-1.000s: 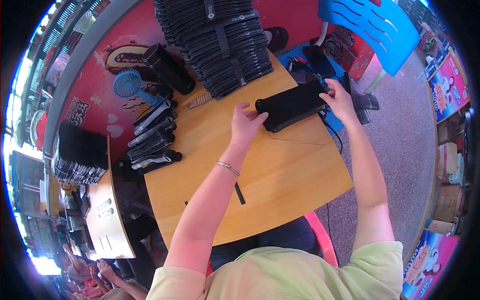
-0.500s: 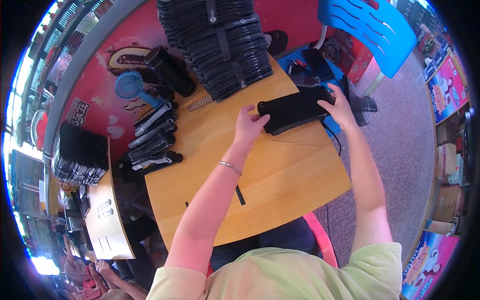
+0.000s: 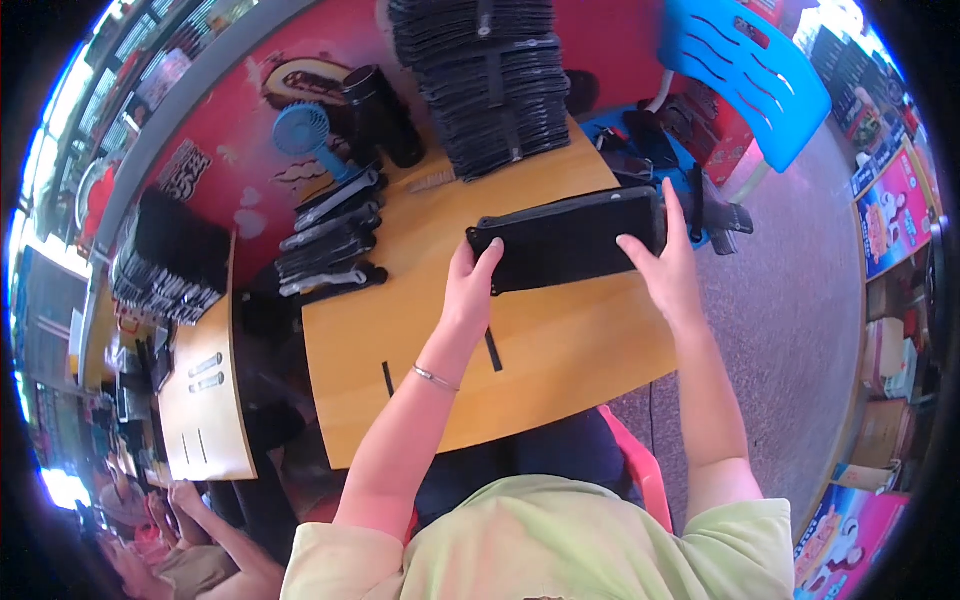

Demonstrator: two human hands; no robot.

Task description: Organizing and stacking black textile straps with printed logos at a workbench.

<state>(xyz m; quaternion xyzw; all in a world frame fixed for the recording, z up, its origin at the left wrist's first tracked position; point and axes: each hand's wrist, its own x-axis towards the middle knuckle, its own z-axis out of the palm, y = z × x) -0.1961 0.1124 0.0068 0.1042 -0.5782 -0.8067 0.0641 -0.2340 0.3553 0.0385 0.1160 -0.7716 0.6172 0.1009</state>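
Between my two hands is a black flat rectangular bundle [image 3: 575, 243], with layered edges and small round studs at its left corners. My left hand [image 3: 472, 280] grips its left end, thumb on the near face. The right end is in my right hand [image 3: 668, 262], thumb on the face and fingers round the far side. The bundle is tilted up above the wooden table [image 3: 560, 345]. Two thin black strips lie on the table, one strip [image 3: 388, 379] by my left forearm and the other strip [image 3: 494, 351] nearer the middle.
A tall pile of black flat pieces [image 3: 490, 85] stands at the back, beside a black cylindrical bottle [image 3: 388, 120] and a blue fan [image 3: 304, 132]. Black straps [image 3: 330, 240] lie at the table's left. A blue chair [image 3: 752, 75] is at right; another table [image 3: 205, 425] and a person are at left.
Both hands have drawn the black bundle nearer and to the left, tilting its face toward me. The view has shifted, showing more of the two strips on the table.
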